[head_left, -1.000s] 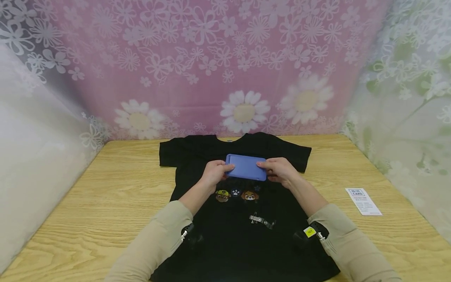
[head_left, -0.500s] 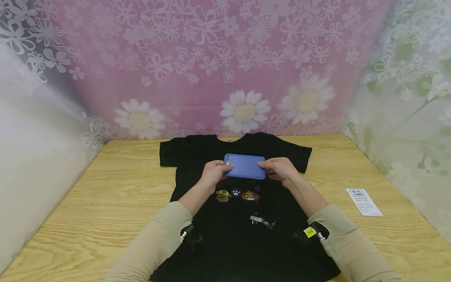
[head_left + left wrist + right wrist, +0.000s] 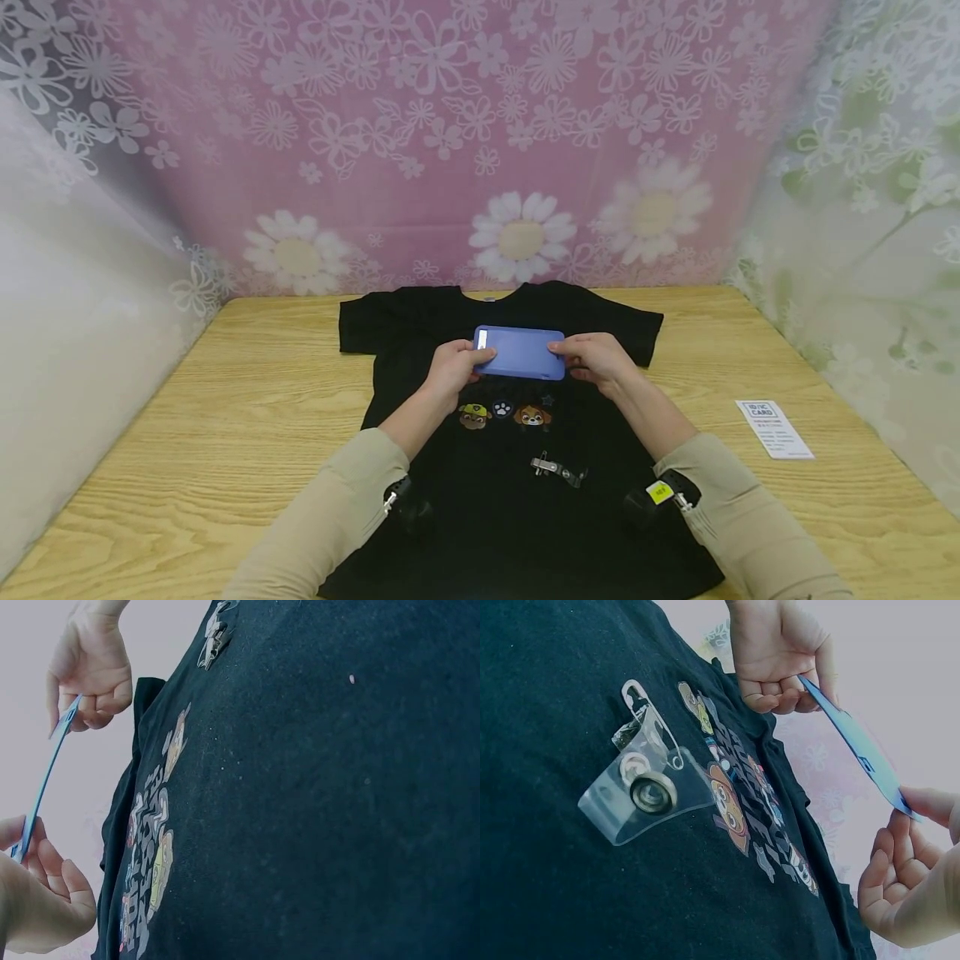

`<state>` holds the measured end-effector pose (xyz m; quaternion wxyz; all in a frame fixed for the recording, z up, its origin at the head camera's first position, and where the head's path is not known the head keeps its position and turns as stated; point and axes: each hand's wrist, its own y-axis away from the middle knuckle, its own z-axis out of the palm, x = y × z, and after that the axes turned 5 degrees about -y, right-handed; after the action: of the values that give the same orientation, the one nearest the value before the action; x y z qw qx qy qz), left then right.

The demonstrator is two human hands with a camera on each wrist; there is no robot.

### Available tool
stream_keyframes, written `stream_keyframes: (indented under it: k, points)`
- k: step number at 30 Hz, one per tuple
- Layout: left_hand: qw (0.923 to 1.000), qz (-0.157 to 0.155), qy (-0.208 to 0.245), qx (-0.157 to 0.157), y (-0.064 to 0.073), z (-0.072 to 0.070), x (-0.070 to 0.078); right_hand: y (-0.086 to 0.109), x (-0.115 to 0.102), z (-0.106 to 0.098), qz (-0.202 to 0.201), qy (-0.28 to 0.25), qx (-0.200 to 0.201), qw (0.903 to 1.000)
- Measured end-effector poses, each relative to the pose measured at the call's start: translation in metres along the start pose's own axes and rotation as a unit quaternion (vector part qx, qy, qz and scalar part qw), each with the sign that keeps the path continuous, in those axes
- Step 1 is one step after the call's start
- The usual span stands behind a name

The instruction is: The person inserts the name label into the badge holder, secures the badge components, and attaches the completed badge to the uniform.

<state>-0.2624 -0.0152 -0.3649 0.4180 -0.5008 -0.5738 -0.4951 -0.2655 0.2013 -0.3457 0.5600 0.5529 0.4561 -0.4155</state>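
A flat blue badge holder (image 3: 517, 353) is held level above the black T-shirt (image 3: 480, 517). My left hand (image 3: 453, 367) pinches its left end, thumb on top, beside a bright white slot. The right hand (image 3: 596, 360) pinches the other end, thumb on top and fingers beneath. In both wrist views the holder shows edge-on as a thin blue strip between the two hands. On the shirt, nearer to me, lies a badge clip (image 3: 558, 469); the right wrist view shows its clear strap (image 3: 649, 795), round snap and safety pin (image 3: 652, 720).
The shirt lies spread on a wood-grain table (image 3: 247, 417), with cartoon dog prints (image 3: 504, 415) on its chest. A white printed card (image 3: 774, 429) marked ID/IC CARD lies on the table to the right. A pink flowered curtain (image 3: 420, 167) stands behind.
The holder has shifted slightly left and its face has tilted, so the slot at its left end now shines white. Both hands keep their grip; the clip and card stay put.
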Motion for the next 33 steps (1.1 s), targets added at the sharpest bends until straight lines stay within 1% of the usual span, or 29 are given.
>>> stream_keyframes:
  k: [6,13,18,21,27,33]
  points:
    - [1.0000,-0.001,0.000,0.002,0.0004,-0.0006,0.0004,-0.0011,0.0002,-0.0001,0.002,-0.011,-0.005,0.9999]
    - [1.0000,-0.001,0.005,0.004,0.0011,-0.0006,0.0000,-0.0021,0.0009,0.0009,0.008,-0.019,-0.001,0.9998]
    - [1.0000,0.004,0.001,0.005,0.0017,-0.0014,0.0001,-0.0027,0.0025,0.0030,0.003,-0.001,0.011,0.9999]
    - [0.9999,0.007,-0.008,0.005,0.0014,-0.0021,0.0003,-0.0032,0.0032,0.0041,-0.002,0.017,0.014,0.9997]
    - [0.9997,0.009,-0.022,0.010,0.0016,-0.0025,0.0020,-0.0033,0.0033,0.0039,-0.008,0.036,0.025,0.9990]
    - [0.9996,0.008,-0.023,0.013,0.0023,-0.0039,0.0033,-0.0021,0.0022,0.0033,-0.010,0.046,0.021,0.9987]
